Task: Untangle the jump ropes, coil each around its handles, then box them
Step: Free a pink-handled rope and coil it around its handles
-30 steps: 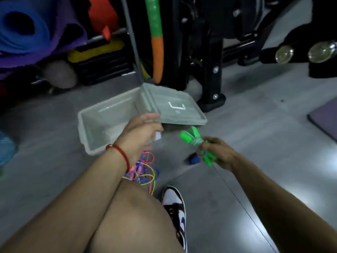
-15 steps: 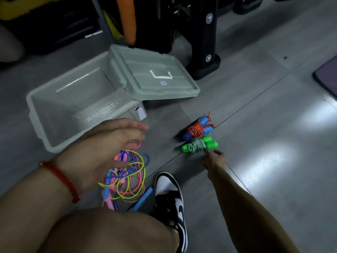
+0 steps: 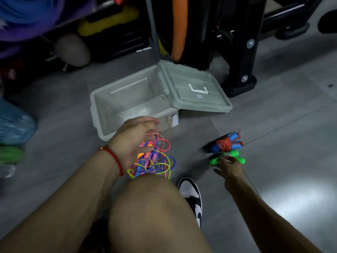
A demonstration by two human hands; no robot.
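Observation:
A tangle of pink, yellow and blue jump ropes (image 3: 155,163) lies on the grey floor in front of my knee. My left hand (image 3: 133,141) hovers right over it, fingers relaxed and reaching down to the top pink loop. To the right lie two coiled ropes: one with blue handles wound in red cord (image 3: 226,143), and one with green handles (image 3: 235,154) just below it. My right hand (image 3: 228,166) rests with spread fingers at the green bundle, holding nothing. The grey plastic box (image 3: 102,114) stands behind the tangle with its lid (image 3: 191,88) swung open to the right; nothing shows inside it.
A black machine leg (image 3: 238,77) stands behind the lid. Yoga mats (image 3: 27,17), a yellow-and-black case (image 3: 109,24) and an orange foam bar (image 3: 179,28) line the back. A blue mesh item (image 3: 14,123) sits at the left. My black-and-white shoe (image 3: 193,198) is beside my knee.
My right hand has set the green coiled rope down beside the blue-handled one and let go. My left hand has dropped from near the box to the tangled ropes.

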